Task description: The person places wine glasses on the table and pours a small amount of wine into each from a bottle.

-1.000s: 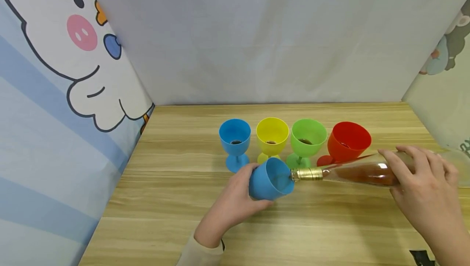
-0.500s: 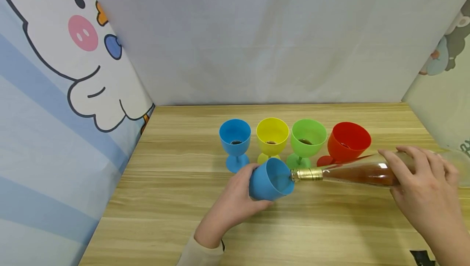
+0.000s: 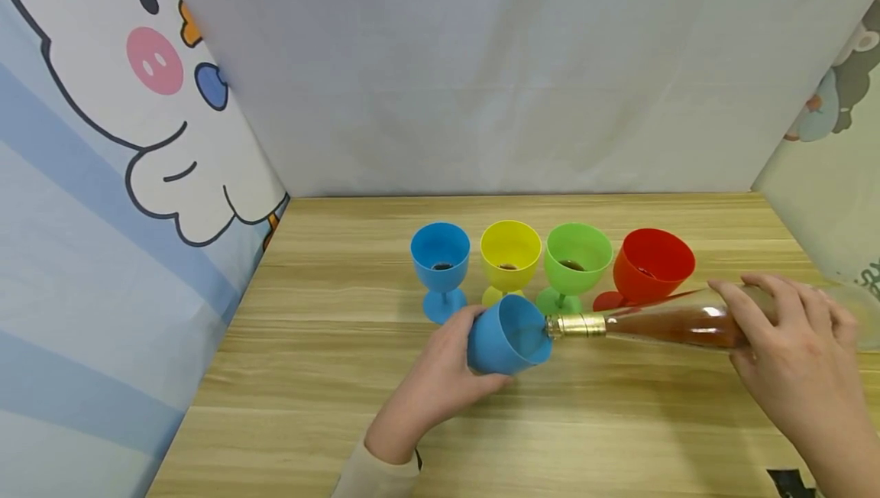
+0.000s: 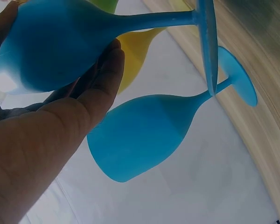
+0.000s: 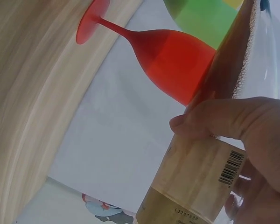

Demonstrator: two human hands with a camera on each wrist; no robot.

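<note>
My left hand (image 3: 440, 379) grips the bowl of a blue goblet (image 3: 490, 344), tilted with its mouth toward the right. In the left wrist view the held goblet's stem and round foot (image 4: 208, 46) stick out sideways past the fingers. My right hand (image 3: 797, 345) wraps around a clear glass bottle (image 3: 674, 321) lying nearly level, with reddish-brown liquid inside. The bottle's gold-banded neck (image 3: 580, 325) points left, its mouth right at the goblet's rim. Seen from the right wrist, the thumb (image 5: 210, 116) presses across the bottle above a label with a barcode (image 5: 232, 166).
Behind the hands stand a second blue goblet (image 3: 440, 273), a yellow goblet (image 3: 510, 273), a green goblet (image 3: 576, 275) and a red goblet (image 3: 642, 276), each with a little dark liquid. They share a wood-grain table (image 3: 309, 360). A black piece (image 3: 791, 481) lies at the front right.
</note>
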